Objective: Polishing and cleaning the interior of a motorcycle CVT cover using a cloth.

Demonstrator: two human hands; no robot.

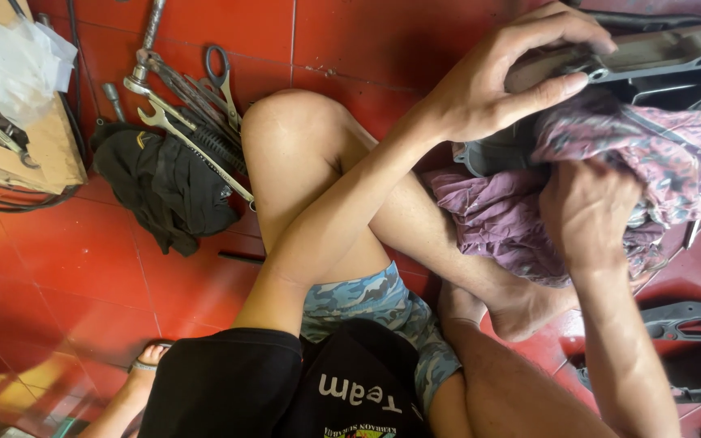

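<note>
Two bare hands are in view, both at the upper right. I see the left hand (501, 77) spread over the edge of one grey metal housing (651, 57), fingers curled across its top and thumb pressed beneath, clamping it. The right hand (590, 207) is bunched into one purple patterned rag (521, 215), fingers closed into the cloth against the housing's underside; its fingertips are buried in fabric, so I cannot count them. The housing runs off the right and top edges, and the rag covers its lower portion, so its full shape is unclear. At upper left lies one black cloth (164, 182) with a cluster of spanners (180, 122) and one pair of scissors (222, 81) across it; I count at least three spanners, overlapping and hard to separate. One cardboard box (46, 142) is cut off at the left edge. One black plastic cover (695, 349) lies at lower right, partly out of frame. Open red tile floor (66, 268) lies at left below the black cloth.
</note>
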